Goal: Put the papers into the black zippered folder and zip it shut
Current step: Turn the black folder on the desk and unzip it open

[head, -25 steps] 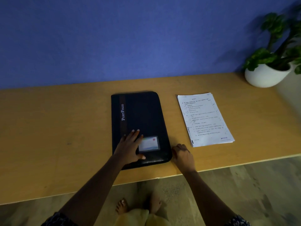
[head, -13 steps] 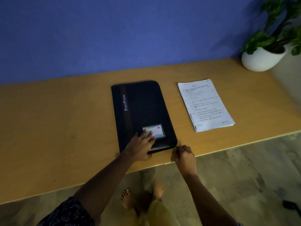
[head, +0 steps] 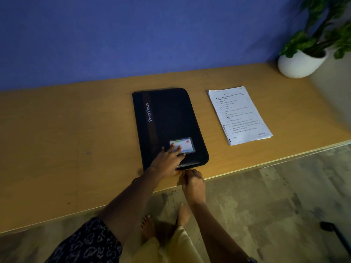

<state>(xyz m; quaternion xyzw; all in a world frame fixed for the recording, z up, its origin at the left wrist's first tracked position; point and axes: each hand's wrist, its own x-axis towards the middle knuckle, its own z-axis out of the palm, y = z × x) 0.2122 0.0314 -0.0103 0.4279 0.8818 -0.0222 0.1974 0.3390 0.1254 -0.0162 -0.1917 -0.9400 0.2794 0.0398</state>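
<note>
Right hand (head: 193, 184) has slid left along the folder's near edge since half a second ago; it was at the near right corner, now it sits just beside the left hand (head: 167, 163). Its fingers (head: 188, 174) are curled and pinched together at that edge, knuckles up, wrist over the table lip. Can't tell whether they actually grip a zipper pull, too dark and small.

Left hand lies flat, palm down, fingers spread and open, pressing the near end of the folder (head: 167, 118); fingertips overlap the card window (head: 185, 144). Holds nothing. Forearm comes in from lower left, patterned sleeve (head: 87, 243) at the elbow.

Folder lies closed and flat on the wooden table (head: 66, 139), spine left. Papers (head: 240, 114) sit in a stack to its right, apart from it, untouched. White plant pot (head: 300, 63) stands at the far right corner.
</note>
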